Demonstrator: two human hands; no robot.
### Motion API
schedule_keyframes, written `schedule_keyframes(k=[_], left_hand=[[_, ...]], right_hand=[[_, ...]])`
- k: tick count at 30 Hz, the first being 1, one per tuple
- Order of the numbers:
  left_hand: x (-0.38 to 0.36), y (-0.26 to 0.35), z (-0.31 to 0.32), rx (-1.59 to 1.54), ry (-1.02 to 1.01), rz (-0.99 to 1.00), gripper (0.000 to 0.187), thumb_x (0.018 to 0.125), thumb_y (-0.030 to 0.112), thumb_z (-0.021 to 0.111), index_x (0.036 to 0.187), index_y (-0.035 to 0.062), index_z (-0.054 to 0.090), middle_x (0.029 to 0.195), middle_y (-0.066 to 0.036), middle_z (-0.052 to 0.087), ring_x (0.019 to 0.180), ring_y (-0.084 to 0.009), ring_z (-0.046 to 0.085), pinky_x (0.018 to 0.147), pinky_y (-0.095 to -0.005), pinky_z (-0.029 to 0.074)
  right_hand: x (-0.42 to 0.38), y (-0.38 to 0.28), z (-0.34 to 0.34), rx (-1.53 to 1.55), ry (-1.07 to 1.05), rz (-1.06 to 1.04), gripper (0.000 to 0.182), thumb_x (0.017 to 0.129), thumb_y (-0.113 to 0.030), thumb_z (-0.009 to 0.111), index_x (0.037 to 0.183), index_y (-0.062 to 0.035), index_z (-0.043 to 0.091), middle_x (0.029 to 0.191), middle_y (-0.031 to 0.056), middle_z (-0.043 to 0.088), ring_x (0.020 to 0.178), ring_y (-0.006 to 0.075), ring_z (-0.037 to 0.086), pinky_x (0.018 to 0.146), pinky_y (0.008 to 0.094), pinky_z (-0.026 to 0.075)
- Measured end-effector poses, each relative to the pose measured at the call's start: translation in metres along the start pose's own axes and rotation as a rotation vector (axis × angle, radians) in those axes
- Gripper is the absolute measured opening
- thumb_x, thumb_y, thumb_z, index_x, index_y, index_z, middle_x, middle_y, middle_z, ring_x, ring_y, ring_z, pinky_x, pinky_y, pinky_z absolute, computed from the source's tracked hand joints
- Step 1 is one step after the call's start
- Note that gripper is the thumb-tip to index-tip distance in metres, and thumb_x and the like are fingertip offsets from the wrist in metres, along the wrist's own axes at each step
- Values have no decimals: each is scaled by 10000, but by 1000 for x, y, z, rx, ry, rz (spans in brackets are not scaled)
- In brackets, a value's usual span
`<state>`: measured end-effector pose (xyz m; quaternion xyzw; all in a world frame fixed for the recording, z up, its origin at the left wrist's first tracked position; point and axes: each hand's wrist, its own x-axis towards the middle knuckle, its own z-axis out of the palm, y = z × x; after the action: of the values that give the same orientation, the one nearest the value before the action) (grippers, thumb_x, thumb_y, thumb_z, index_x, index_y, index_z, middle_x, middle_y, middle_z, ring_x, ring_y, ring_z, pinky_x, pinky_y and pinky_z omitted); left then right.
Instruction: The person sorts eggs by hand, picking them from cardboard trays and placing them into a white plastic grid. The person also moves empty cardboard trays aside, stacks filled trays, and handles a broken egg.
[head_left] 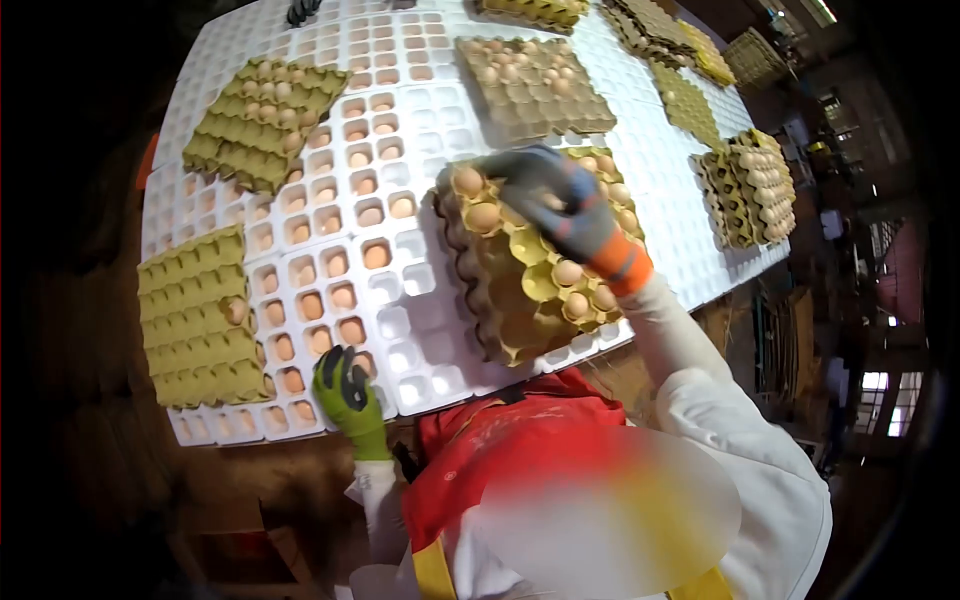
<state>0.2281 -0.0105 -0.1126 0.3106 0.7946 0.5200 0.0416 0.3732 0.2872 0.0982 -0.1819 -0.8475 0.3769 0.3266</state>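
A dim room [845, 150] with bright windows [890, 400] lies right of the white, cupped worktop [672, 225]. The right hand [565, 205] curls over eggs [484, 217] in the near tray stack [512, 315]; the left hand [347, 392], half-bent, is at the worktop's near edge. I cannot tell whether either grips anything.

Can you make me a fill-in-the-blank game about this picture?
The left hand wears a ____ and black glove.
The cuff on the right hand is ____.
The tray under the right hand holds several ____.
The apron is mostly ____.

Missing words: green; orange; eggs; red.
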Motion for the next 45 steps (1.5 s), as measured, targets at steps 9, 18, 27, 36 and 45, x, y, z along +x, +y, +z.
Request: schedule_keyframes(k=[9,18,27,36,45], left_hand=[[42,174,58,-56,-487,496,408,827,66,696,1233,43,658,1268,-155,617,1202,-341,573,1010,-440,463],[-44,230,152,578,-491,700,462,831,267,713,1234,60,622,1357,-143,564,1328,-407,466,1087,-571,366],[-6,270,133,-310,-450,20,395,735,-43,671,1121,1,600,1175,-166,580,1085,-330,585,932,-379,482],[8,263,181,705,-610,574,229,831,182,678,1029,93,605,1022,-111,582,926,-308,582,716,-437,487],[20,261,160,287,-595,441,461,866,159,715,1300,60,592,943,-107,609,789,-286,609,690,-372,511]], right_hand=[[-154,29,-112,-863,-567,225,451,665,-310,864,1055,-183,675,1063,67,570,982,310,577,812,433,494],[-169,66,-162,593,-71,595,414,833,-103,776,1209,-88,604,1153,33,638,1067,150,622,906,322,518],[-117,85,-107,-718,-549,81,249,754,-231,766,959,-142,657,1041,77,572,973,269,590,775,400,499],[-140,117,-124,-400,-322,-177,309,761,-215,757,1031,-139,627,1030,63,565,918,276,552,774,400,471],[-145,95,-119,-744,-459,-128,224,849,-218,644,1066,-164,636,1017,51,573,959,244,571,761,376,479]])
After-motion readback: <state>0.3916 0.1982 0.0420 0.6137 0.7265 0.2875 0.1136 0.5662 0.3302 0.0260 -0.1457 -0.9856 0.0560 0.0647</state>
